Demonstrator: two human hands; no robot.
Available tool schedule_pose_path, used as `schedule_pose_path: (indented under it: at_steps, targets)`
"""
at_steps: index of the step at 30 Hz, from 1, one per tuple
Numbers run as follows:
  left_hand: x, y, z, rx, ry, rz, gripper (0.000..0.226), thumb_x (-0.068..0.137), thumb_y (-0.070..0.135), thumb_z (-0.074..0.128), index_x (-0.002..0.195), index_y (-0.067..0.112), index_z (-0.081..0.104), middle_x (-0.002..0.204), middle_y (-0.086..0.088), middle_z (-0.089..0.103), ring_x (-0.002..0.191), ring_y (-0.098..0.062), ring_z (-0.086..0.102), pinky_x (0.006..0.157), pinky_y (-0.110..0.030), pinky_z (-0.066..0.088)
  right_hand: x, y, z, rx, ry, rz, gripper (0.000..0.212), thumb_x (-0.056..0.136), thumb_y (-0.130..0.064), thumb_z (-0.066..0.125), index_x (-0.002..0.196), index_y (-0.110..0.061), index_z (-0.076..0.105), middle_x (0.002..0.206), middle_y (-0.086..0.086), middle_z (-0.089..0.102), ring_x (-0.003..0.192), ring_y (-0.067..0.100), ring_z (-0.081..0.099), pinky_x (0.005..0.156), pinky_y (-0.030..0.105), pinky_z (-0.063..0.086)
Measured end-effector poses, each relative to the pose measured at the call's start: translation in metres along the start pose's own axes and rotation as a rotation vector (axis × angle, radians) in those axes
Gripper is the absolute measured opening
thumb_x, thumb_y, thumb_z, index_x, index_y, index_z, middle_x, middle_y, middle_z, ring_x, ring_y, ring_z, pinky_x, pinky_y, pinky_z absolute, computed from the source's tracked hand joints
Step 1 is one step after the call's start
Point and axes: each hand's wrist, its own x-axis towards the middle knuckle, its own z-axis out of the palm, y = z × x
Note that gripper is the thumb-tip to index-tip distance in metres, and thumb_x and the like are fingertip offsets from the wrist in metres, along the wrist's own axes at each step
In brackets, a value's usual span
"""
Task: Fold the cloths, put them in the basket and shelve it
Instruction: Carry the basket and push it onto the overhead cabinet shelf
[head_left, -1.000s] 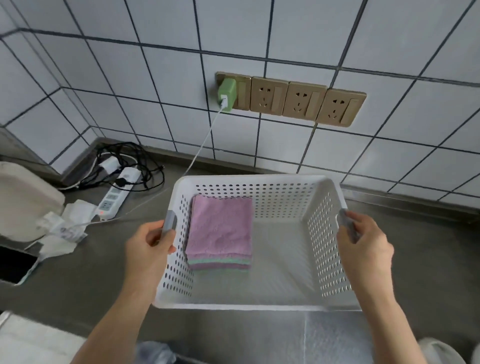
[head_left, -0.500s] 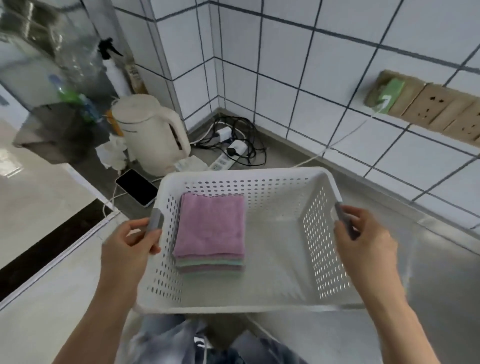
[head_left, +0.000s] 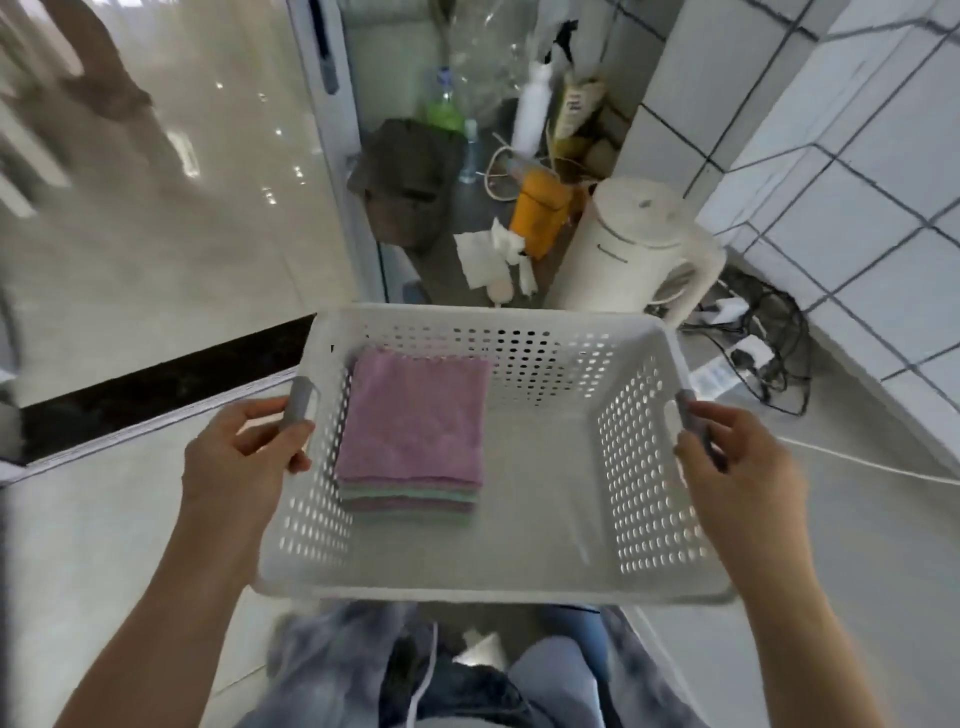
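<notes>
I hold a white perforated plastic basket in the air in front of my body. My left hand grips its grey left handle and my right hand grips its grey right handle. A stack of folded cloths, pink on top with green and mauve layers under it, lies in the basket's left half. The right half of the basket floor is bare.
A white kettle, an orange container, crumpled tissues, bottles and a power strip with tangled cables crowd the counter corner beyond the basket. White tiled wall rises at the right. Glossy floor and a dark strip lie to the left.
I have lifted the basket off the counter and turned left with it. The wall sockets have left the view; the kettle corner and the floor have come in. Both hands keep their grip.
</notes>
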Motion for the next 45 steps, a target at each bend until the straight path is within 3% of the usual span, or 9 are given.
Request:
schedule_pose_path:
  at_steps: [4, 8, 17, 21, 25, 31, 36, 42, 45]
  targets:
    - [0.036, 0.005, -0.062, 0.000, 0.134, -0.002, 0.014, 0.083, 0.013, 0.071, 0.093, 0.023, 0.069, 0.072, 0.002, 0.073, 0.046, 0.000, 0.059, 0.051, -0.013, 0.048, -0.003, -0.051, 0.056, 0.130, -0.114, -0.015, 0.023, 0.088, -0.015, 0.060, 0.108, -0.026, 0.065, 0.097, -0.004, 0.073, 0.088, 0.013, 0.069, 0.083, 0.047, 0.056]
    - [0.069, 0.013, -0.105, -0.059, 0.236, -0.019, 0.017, 0.079, 0.020, 0.074, 0.089, 0.034, 0.071, 0.072, 0.007, 0.074, 0.052, -0.003, 0.063, 0.066, -0.030, 0.051, -0.001, -0.101, 0.105, 0.153, -0.124, -0.121, 0.024, 0.088, -0.011, 0.059, 0.100, -0.030, 0.065, 0.084, -0.009, 0.072, 0.078, 0.014, 0.070, 0.077, 0.043, 0.057]
    - [0.094, 0.007, -0.139, -0.180, 0.497, -0.102, 0.018, 0.081, 0.017, 0.072, 0.091, 0.032, 0.071, 0.073, 0.009, 0.074, 0.056, -0.005, 0.064, 0.069, -0.032, 0.054, 0.033, -0.174, 0.173, 0.100, -0.261, -0.340, 0.023, 0.085, -0.013, 0.063, 0.098, -0.032, 0.065, 0.079, 0.001, 0.070, 0.073, 0.024, 0.067, 0.069, 0.041, 0.056]
    - [0.097, 0.001, -0.146, -0.220, 0.593, -0.143, 0.018, 0.083, 0.013, 0.069, 0.092, 0.029, 0.070, 0.073, 0.010, 0.074, 0.054, -0.002, 0.064, 0.064, -0.027, 0.050, 0.053, -0.200, 0.209, 0.098, -0.388, -0.397, 0.022, 0.085, -0.013, 0.063, 0.100, -0.029, 0.065, 0.080, -0.010, 0.067, 0.079, 0.020, 0.068, 0.071, 0.037, 0.057]
    - [0.096, -0.003, -0.152, -0.226, 0.746, -0.191, 0.019, 0.084, 0.013, 0.068, 0.091, 0.030, 0.069, 0.068, 0.013, 0.073, 0.051, 0.002, 0.062, 0.061, -0.022, 0.048, 0.070, -0.232, 0.252, 0.058, -0.534, -0.512, 0.020, 0.087, -0.013, 0.064, 0.104, -0.023, 0.065, 0.076, -0.008, 0.065, 0.074, 0.024, 0.066, 0.057, 0.024, 0.051]
    - [0.098, -0.010, -0.169, -0.222, 0.967, -0.206, 0.019, 0.084, 0.011, 0.068, 0.091, 0.029, 0.069, 0.066, 0.015, 0.072, 0.051, 0.003, 0.062, 0.050, -0.003, 0.045, 0.079, -0.287, 0.316, 0.060, -0.794, -0.641, 0.015, 0.090, -0.019, 0.062, 0.106, -0.021, 0.063, 0.080, -0.003, 0.068, 0.069, 0.023, 0.067, 0.063, 0.040, 0.060]
    - [0.086, -0.022, -0.203, -0.234, 1.118, -0.215, 0.023, 0.084, 0.009, 0.068, 0.103, 0.022, 0.070, 0.073, 0.003, 0.074, 0.058, -0.003, 0.066, 0.061, -0.018, 0.054, 0.052, -0.327, 0.373, 0.137, -0.906, -0.686, 0.010, 0.088, -0.014, 0.063, 0.096, -0.020, 0.067, 0.091, 0.004, 0.070, 0.078, 0.025, 0.066, 0.073, 0.044, 0.055]
    - [0.070, -0.046, -0.260, -0.335, 1.315, -0.217, 0.020, 0.084, 0.012, 0.071, 0.101, 0.021, 0.071, 0.075, 0.004, 0.074, 0.055, -0.002, 0.066, 0.057, -0.016, 0.055, -0.021, -0.368, 0.439, 0.214, -1.074, -0.742, 0.016, 0.087, -0.003, 0.060, 0.094, -0.015, 0.068, 0.099, -0.001, 0.071, 0.077, 0.013, 0.064, 0.071, 0.029, 0.051]
    - [0.065, -0.057, -0.296, -0.357, 1.377, -0.227, 0.020, 0.084, 0.018, 0.073, 0.103, 0.018, 0.071, 0.074, 0.002, 0.074, 0.056, -0.003, 0.065, 0.063, -0.024, 0.057, -0.063, -0.388, 0.468, 0.224, -1.117, -0.787, 0.025, 0.082, 0.003, 0.060, 0.091, -0.019, 0.067, 0.104, 0.005, 0.072, 0.082, 0.013, 0.066, 0.077, 0.034, 0.052]
